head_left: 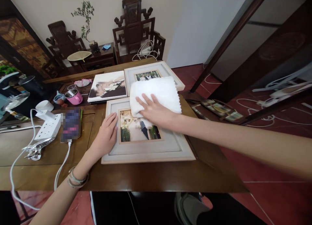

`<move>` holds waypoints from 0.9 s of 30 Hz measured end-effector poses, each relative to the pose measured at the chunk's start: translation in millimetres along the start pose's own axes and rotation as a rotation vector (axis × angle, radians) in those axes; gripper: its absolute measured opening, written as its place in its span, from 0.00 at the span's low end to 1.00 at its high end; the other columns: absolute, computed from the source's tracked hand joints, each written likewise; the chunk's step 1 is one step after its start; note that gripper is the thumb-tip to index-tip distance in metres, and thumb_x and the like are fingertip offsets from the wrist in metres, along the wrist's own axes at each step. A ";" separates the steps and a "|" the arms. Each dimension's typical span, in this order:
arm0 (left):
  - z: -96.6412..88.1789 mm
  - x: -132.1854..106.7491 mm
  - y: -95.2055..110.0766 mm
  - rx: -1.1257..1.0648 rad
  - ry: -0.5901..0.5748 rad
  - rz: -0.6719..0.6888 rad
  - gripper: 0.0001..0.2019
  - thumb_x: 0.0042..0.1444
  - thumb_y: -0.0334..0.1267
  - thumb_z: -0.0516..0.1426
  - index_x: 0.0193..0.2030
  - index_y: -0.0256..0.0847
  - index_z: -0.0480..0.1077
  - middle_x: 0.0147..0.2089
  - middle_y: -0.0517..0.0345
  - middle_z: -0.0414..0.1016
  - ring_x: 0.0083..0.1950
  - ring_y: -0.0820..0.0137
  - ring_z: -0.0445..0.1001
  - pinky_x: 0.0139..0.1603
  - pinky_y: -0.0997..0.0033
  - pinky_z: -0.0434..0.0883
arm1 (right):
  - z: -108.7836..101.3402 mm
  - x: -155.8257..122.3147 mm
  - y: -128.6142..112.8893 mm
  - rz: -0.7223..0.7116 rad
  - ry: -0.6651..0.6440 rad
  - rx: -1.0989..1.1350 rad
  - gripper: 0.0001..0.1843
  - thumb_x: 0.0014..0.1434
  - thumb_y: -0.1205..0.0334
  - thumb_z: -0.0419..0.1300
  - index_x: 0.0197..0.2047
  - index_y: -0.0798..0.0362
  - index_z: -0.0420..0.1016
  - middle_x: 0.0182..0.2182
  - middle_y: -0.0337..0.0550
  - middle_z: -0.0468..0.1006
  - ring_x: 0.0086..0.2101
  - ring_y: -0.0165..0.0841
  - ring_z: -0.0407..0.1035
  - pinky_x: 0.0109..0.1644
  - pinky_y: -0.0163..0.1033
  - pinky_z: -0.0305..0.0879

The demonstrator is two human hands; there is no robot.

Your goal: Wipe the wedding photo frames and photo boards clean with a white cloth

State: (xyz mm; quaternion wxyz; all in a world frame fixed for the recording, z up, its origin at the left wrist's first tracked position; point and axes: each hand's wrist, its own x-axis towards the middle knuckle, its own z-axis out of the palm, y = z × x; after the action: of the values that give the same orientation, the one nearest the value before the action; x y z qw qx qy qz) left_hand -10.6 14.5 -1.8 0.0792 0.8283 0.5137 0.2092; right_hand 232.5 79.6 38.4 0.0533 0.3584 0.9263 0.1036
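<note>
A light wooden photo frame (151, 155) with a wide grey mat and a small couple picture lies face up on the table. My left hand (106, 135) rests flat on its left border, fingers stretched out. A folded white towel (168, 88) covers the frame's upper right part and overlaps a second photo frame (131, 72) behind it. On top of the towel lies my right hand (156, 113), its fingers spread and holding nothing between them; the thumb is hard to make out. To the left of the second frame is a canvas photo print (110, 85).
A phone (71, 125) on a charging cable, a white power strip (48, 126) and a pink mug (74, 97) are on the left of the wooden table (146, 179). Carved wooden chairs (133, 23) stand behind. Flat pictures (216, 108) and loose cables are at the right.
</note>
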 end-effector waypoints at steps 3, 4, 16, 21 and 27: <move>1.1 -0.2 -0.1 -0.004 0.007 -0.018 0.24 0.68 0.37 0.44 0.68 0.34 0.58 0.69 0.37 0.59 0.72 0.55 0.54 0.70 0.42 0.54 | -9.0 -13.9 -22.0 -0.005 -0.071 0.092 0.23 0.52 0.81 0.57 0.51 0.62 0.78 0.67 0.68 0.52 0.65 0.64 0.46 0.63 0.69 0.48; 1.5 -0.2 0.4 -0.002 0.007 -0.025 0.24 0.68 0.37 0.43 0.67 0.33 0.58 0.69 0.37 0.59 0.72 0.55 0.54 0.71 0.42 0.54 | -14.7 -22.8 -32.8 -0.012 -0.122 0.135 0.23 0.51 0.79 0.59 0.51 0.61 0.78 0.67 0.69 0.52 0.65 0.65 0.46 0.63 0.69 0.48; 2.7 -0.8 1.1 0.006 0.009 -0.026 0.23 0.68 0.36 0.43 0.67 0.33 0.58 0.69 0.37 0.59 0.72 0.56 0.54 0.70 0.43 0.55 | -36.2 -52.3 -64.5 -0.152 -0.231 0.371 0.32 0.45 0.80 0.63 0.55 0.57 0.76 0.68 0.65 0.50 0.66 0.60 0.45 0.64 0.65 0.52; 1.2 -0.8 0.7 -0.011 0.010 -0.006 0.23 0.68 0.37 0.43 0.67 0.33 0.58 0.69 0.37 0.59 0.72 0.56 0.54 0.71 0.44 0.55 | 4.0 -2.0 -24.1 -0.071 0.067 0.153 0.24 0.55 0.81 0.55 0.51 0.57 0.78 0.69 0.60 0.49 0.67 0.57 0.42 0.66 0.66 0.45; -0.6 -0.1 1.2 0.005 -0.005 0.002 0.23 0.68 0.37 0.43 0.67 0.34 0.58 0.69 0.37 0.59 0.72 0.55 0.55 0.71 0.42 0.53 | -10.4 8.0 -33.2 -0.043 -0.065 0.157 0.24 0.52 0.81 0.57 0.51 0.60 0.78 0.69 0.61 0.49 0.66 0.62 0.40 0.65 0.69 0.44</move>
State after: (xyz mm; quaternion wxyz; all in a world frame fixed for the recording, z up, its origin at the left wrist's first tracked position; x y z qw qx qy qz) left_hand -9.9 13.9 -0.9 0.0781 0.8294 0.5133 0.2059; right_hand 203.2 59.4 40.6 0.0573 0.3448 0.9368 0.0175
